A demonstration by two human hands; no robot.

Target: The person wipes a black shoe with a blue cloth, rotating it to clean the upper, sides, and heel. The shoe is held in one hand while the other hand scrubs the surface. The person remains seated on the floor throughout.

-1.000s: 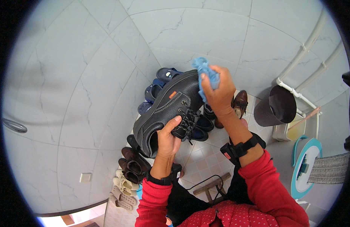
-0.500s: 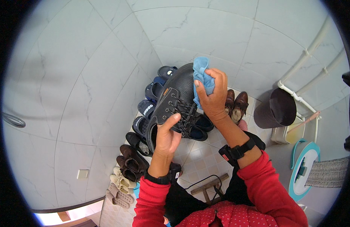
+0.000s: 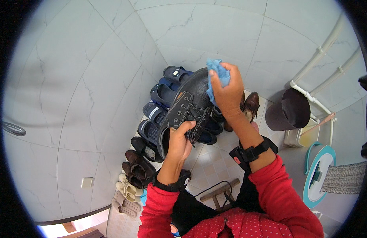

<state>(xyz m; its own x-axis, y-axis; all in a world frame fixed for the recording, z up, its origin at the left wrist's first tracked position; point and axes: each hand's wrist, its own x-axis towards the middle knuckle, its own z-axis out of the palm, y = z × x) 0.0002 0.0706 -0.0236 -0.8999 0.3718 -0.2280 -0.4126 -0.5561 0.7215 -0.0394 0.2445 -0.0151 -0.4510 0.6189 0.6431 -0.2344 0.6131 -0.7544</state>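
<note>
A black leather lace-up shoe (image 3: 186, 92) is held up in front of me, its toe pointing away and slightly right. My left hand (image 3: 180, 139) grips it near the heel opening, the thumb lying over the laces (image 3: 195, 115). In my right hand (image 3: 228, 88) is a bunched blue cloth (image 3: 218, 77), pressed against the right side of the toe. The fingertips of my left hand are hidden beneath the shoe.
Along the left wall stands a row of footwear, with dark blue slippers (image 3: 155, 112), brown shoes (image 3: 140, 168) and beige clogs (image 3: 127, 204). Brown leather shoes (image 3: 251, 104) and a dark bucket (image 3: 288, 111) are on the right. A wooden stool (image 3: 219, 194) sits between my legs.
The shoe has shifted slightly right in my left hand. My right hand has moved a little right with the cloth, which is now more crumpled at the toe's edge.
</note>
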